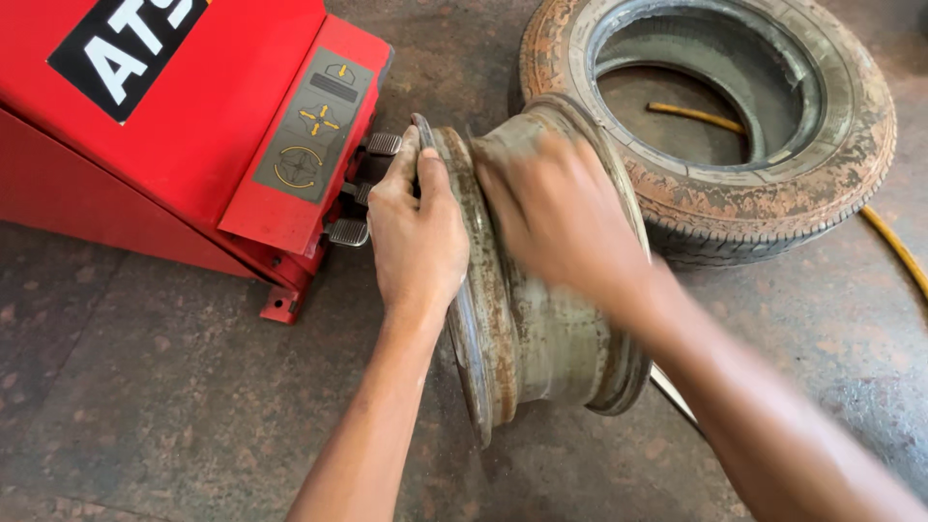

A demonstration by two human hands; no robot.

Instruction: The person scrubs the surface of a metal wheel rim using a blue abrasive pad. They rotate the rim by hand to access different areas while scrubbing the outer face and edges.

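Underfoot, a stained, gritty concrete floor [145,387] carries a bare steel wheel rim [527,290] standing on edge. Left hand [416,232] has its grip closed over the rim's near flange; right hand [556,208] is blurred, grip unclear. Beside stand a red machine [193,116], its pedals [353,232], a worn tyre [715,126] and a yellow hose [894,242].

Both hands, left [416,237] and right [556,217], are bare, the forearms uncovered, with no sleeves showing.
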